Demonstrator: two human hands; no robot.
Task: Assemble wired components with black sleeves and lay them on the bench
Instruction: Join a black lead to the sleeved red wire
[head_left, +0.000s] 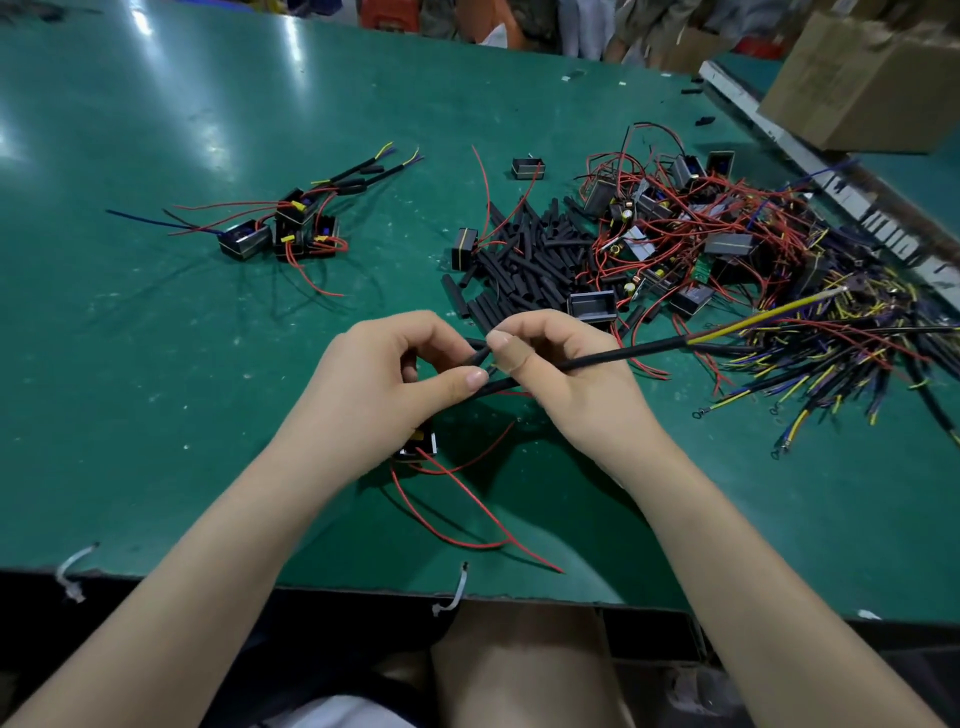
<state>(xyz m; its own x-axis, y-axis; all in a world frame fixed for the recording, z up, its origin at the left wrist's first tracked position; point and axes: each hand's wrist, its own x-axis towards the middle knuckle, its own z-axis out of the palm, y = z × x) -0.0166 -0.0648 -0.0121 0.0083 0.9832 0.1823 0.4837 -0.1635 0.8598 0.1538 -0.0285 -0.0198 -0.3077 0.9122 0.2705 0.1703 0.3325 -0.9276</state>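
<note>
Head view, seated person at green desk (156, 130), both bare forearms in frame.

Progress: early. Finished assemblies (291, 223) lie in one cluster at far left of the desk; I count roughly four or five black components there, with about three sleeved leads fanning up to the right. The overlap prevents an exact count. One unit is in hand now.

Left hand (384, 379): thumb and curled fingers pinch a short black sleeve (480, 356). Right hand (566, 374): fingers curled round a long sheathed cable (623, 353), which runs off to the right and ends in bared yellow and dark cores. The two hands meet just above the desk, near centre. Judgement: the sleeve is being threaded on or seated; not yet laid down.

A component with red leads (421, 447) sits under the left wrist, its wires trailing toward the near edge.

Remaining stock, right of centre:
- loose sleeve pile (530, 260): several dozen, uncountable
- tangled components with red wire (691, 228): well over ten
- cable bundle (841, 358) at far right: many, not countable

Cardboard box (862, 78) at far right corner.

Bulk of work remains.
</note>
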